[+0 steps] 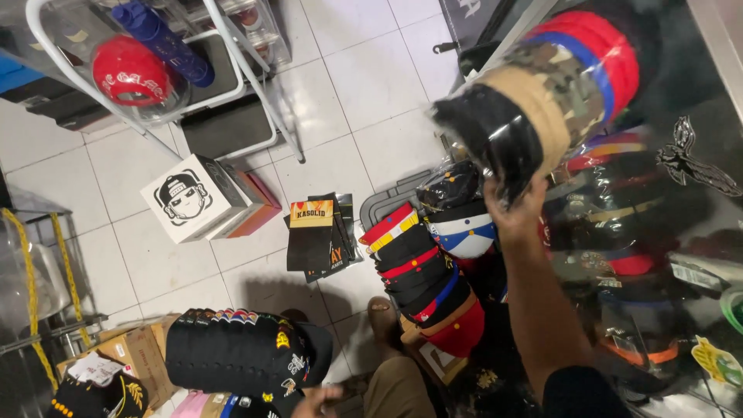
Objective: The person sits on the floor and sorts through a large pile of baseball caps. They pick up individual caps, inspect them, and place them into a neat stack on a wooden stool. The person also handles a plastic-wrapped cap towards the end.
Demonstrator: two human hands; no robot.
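My right hand (517, 207) is raised and grips the lower end of a long stack of nested caps (553, 85) wrapped in clear plastic, with black, tan, camouflage, blue and red bands. The stack tilts up to the right. My left hand (316, 401) shows only partly at the bottom edge, fingers against a stack of black embroidered caps (232, 350). Whether it grips that stack I cannot tell. Below my right arm a curved pile of mixed caps (428, 272) rests on the floor. My foot (384, 317) stands beside it.
A white box with a cartoon face (193, 197) and flat black packets (321, 232) lie on the white tiles. A metal rack (155, 62) holds a red cap and a blue bottle. Cardboard boxes (131, 352) sit at lower left. A glass display of caps (658, 232) is on the right.
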